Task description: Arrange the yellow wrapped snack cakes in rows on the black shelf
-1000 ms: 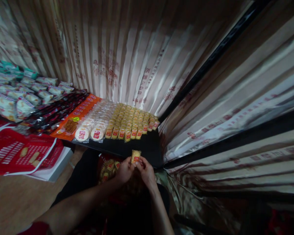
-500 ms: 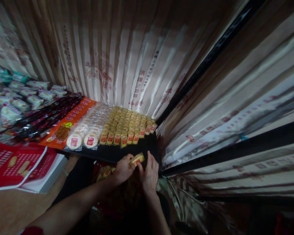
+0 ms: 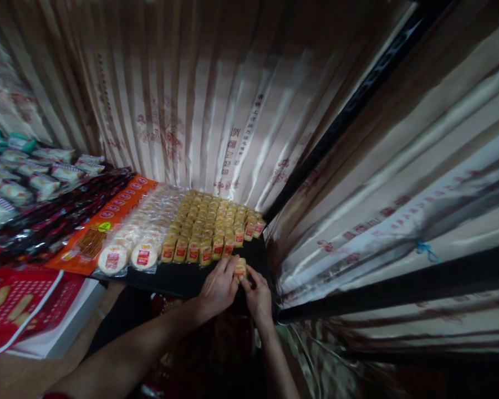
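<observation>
Now, here's the left hand (image 3: 219, 285) and the right hand (image 3: 258, 298) pinching 1 small yellow packet (image 3: 240, 268) between their fingers, over the dark counter (image 3: 166, 283), near the yellow packet rows (image 3: 199, 221). Touching down? Can't tell! Left of those, 2 round white crackers (image 3: 144, 257) sit up front, the orange bag (image 3: 90, 241) alongside.

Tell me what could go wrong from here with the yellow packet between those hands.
The left hand is close to the front row of packets and might nudge some out of line. The yellow packet, also touched by the right hand, is near the black table's front edge; if it slipped, it could fall off.
</observation>
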`<state>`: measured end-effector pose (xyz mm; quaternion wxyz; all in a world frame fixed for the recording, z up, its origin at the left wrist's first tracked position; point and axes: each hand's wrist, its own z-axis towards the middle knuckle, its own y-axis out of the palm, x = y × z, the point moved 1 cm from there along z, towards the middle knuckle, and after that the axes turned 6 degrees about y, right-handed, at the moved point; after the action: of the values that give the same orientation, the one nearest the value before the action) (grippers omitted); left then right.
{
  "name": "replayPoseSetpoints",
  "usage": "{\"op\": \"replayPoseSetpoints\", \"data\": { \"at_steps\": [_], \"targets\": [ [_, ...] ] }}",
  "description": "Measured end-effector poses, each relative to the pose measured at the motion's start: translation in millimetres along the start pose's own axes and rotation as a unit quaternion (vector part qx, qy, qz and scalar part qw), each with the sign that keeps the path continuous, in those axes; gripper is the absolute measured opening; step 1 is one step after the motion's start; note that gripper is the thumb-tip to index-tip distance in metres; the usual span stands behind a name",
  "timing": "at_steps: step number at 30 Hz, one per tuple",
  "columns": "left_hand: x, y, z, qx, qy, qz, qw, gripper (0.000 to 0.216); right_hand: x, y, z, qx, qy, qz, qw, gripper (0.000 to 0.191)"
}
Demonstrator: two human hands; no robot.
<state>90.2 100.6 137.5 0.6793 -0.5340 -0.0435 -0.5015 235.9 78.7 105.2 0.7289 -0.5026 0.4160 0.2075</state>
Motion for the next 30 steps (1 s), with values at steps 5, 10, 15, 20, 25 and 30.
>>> {"op": "replayPoseSetpoints", "data": {
  "at_steps": [5,10,15,20,25,30],
  "targets": [
    [-6.7,20.1,3.7,-0.034,0.09,0.089,0.991,0.064,10.7,10.3,38.7,0.017,0.114,0.138,0.984,0.049],
    [-30.5,39.4,4.1,-0.027,0.09,0.163,0.982,0.055,16.4,21.0,67.5,0.046,0.127,0.121,0.983,0.053],
    [-49.5,52.0,1.6,-0.02,0.089,0.193,0.977,0.051,14.7,32.1,82.1,0.04,0.107,0.09,0.989,0.055],
    [-54.0,57.5,0.1,-0.028,0.096,0.192,0.976,0.052,11.5,42.2,88.9,0.063,0.088,0.047,0.993,0.053],
    [-53.4,56.1,1.8,-0.035,0.088,0.177,0.98,0.051,12.9,51.2,88.5,0.041,0.033,0.019,0.998,0.049],
    [-52.7,55.7,2.6,-0.04,0.094,0.175,0.979,0.05,13.5,56.9,87.0,0.04,0.002,-0.005,0.999,0.048]
  ]
}}
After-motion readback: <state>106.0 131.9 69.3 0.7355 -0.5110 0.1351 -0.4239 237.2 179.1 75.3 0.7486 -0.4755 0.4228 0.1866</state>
